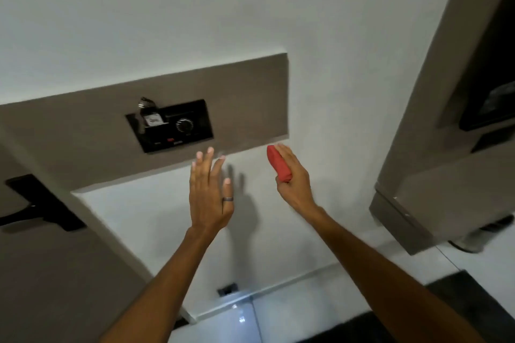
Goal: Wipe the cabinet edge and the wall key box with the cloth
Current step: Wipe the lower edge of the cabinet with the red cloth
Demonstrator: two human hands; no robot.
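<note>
Right hand wraps a firm grip round the red cloth, at four o'clock of the black key box; left hand splayed wide, holding nothing, below the brown panel.

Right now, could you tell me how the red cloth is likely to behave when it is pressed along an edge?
The cloth looks soft: it is folded into a compact roll inside the right hand, so it would probably flatten and mould to an edge. It seems light, held by fingers alone. Loosening the grip would likely let it unfold and droop.
</note>
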